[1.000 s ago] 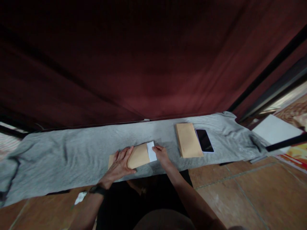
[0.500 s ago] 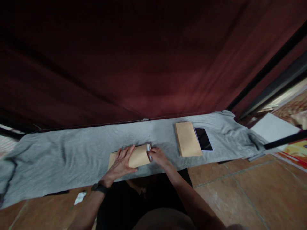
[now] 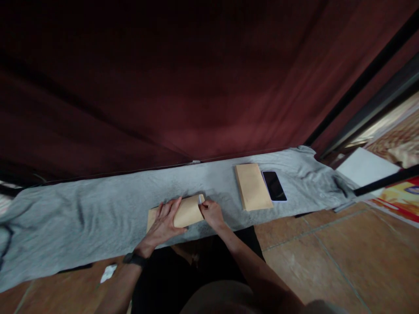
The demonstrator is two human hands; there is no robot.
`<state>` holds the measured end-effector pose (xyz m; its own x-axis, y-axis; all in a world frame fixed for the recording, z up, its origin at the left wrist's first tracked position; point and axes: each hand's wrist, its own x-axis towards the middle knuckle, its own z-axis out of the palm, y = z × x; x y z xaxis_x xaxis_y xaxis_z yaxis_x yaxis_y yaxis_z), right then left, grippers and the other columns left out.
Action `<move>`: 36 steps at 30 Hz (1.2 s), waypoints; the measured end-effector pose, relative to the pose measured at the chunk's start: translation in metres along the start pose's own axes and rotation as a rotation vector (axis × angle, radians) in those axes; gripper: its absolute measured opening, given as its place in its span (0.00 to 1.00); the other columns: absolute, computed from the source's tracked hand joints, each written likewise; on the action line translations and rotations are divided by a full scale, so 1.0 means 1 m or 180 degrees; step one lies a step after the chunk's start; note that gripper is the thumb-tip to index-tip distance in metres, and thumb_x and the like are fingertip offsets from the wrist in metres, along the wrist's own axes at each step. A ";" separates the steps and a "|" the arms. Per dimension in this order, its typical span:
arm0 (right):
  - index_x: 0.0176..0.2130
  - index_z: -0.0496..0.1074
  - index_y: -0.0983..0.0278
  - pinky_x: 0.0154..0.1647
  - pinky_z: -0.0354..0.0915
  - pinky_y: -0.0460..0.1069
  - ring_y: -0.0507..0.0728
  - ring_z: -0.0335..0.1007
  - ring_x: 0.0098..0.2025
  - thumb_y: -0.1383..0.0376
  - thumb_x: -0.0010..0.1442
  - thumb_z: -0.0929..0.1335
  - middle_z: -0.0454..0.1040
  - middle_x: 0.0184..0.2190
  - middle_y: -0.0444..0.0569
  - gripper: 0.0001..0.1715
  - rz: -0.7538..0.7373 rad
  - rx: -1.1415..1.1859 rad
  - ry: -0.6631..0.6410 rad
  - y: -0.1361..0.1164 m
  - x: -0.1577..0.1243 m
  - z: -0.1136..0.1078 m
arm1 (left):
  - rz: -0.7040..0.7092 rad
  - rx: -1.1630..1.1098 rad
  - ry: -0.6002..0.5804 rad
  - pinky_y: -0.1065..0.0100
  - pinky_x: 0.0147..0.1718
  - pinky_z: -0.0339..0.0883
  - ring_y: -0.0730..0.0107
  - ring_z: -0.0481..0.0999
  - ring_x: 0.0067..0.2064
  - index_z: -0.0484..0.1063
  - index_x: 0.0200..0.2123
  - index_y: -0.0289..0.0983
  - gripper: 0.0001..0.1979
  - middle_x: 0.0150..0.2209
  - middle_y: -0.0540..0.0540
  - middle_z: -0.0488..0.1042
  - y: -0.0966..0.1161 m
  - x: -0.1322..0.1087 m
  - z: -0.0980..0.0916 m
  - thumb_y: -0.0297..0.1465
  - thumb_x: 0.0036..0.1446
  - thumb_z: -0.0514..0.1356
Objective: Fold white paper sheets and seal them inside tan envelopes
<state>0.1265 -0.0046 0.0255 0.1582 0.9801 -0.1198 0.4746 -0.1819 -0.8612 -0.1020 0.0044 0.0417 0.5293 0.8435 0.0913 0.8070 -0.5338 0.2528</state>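
Observation:
My left hand (image 3: 166, 221) lies across a brown paper envelope (image 3: 188, 212) on the grey cloth, its fingers spread and pressing the envelope's left part down. At the envelope's right end, the opening shows the edge of a folded white paper (image 3: 200, 199). My right hand (image 3: 211, 213) is closed at that opening, pinching the white paper, with its fingertips partly inside and hidden. A stack of brown envelopes (image 3: 254, 186) rests to the right of my right hand.
A phone (image 3: 274, 186) with a dark screen lies beside the stack. The grey cloth (image 3: 111, 213) covers a long narrow surface in front of a dark red curtain (image 3: 209, 96). A white scrap (image 3: 108, 273) lies on the tiled floor (image 3: 294, 257). Dark bars slant at right.
My right hand has moved slightly left into the envelope's opening, and less of the white paper shows. My left hand stays on the envelope. The whole view has shifted a little.

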 end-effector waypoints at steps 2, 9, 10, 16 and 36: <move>0.30 0.78 0.60 0.34 0.65 0.46 0.56 0.78 0.34 0.67 0.61 0.69 0.82 0.31 0.48 0.09 -0.0005 -0.0019 0.0048 -0.002 0.000 0.000 | 0.0017 0.0023 0.0015 0.39 0.66 0.41 0.42 0.62 0.64 0.34 0.73 0.43 0.61 0.64 0.37 0.62 0.000 -0.001 0.000 0.46 0.46 0.69; 0.30 0.75 0.60 0.37 0.66 0.46 0.56 0.77 0.35 0.69 0.60 0.69 0.81 0.31 0.47 0.07 0.0014 -0.0029 0.0120 -0.002 -0.001 -0.003 | 0.0052 0.0053 0.0031 0.39 0.66 0.42 0.41 0.62 0.64 0.37 0.73 0.42 0.57 0.64 0.35 0.63 0.002 -0.002 0.000 0.47 0.49 0.67; 0.31 0.75 0.61 0.37 0.66 0.46 0.56 0.77 0.35 0.69 0.60 0.69 0.81 0.31 0.47 0.07 0.0015 -0.0016 0.0121 -0.002 -0.001 -0.003 | 0.0046 0.0063 0.0033 0.39 0.66 0.42 0.40 0.62 0.65 0.37 0.73 0.42 0.58 0.64 0.35 0.63 0.003 -0.002 0.000 0.47 0.49 0.67; 0.38 0.72 0.61 0.41 0.68 0.47 0.56 0.78 0.38 0.72 0.59 0.67 0.80 0.34 0.46 0.08 0.0014 0.0127 0.0179 0.001 -0.001 0.001 | 0.0087 0.0094 -0.0008 0.38 0.66 0.42 0.40 0.61 0.65 0.36 0.73 0.42 0.59 0.65 0.34 0.61 0.003 -0.001 -0.001 0.48 0.49 0.68; 0.27 0.73 0.61 0.21 0.62 0.45 0.53 0.68 0.23 0.59 0.54 0.68 0.73 0.19 0.40 0.09 0.0418 0.2270 0.0373 0.019 0.017 0.016 | -0.0298 -0.0537 0.0796 0.39 0.69 0.36 0.39 0.45 0.73 0.44 0.73 0.41 0.55 0.73 0.34 0.46 0.012 -0.005 -0.001 0.51 0.50 0.68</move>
<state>0.1244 0.0094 -0.0008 0.2854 0.9316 -0.2250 -0.2270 -0.1624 -0.9603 -0.0951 -0.0061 0.0449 0.3570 0.8883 0.2888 0.7832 -0.4532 0.4257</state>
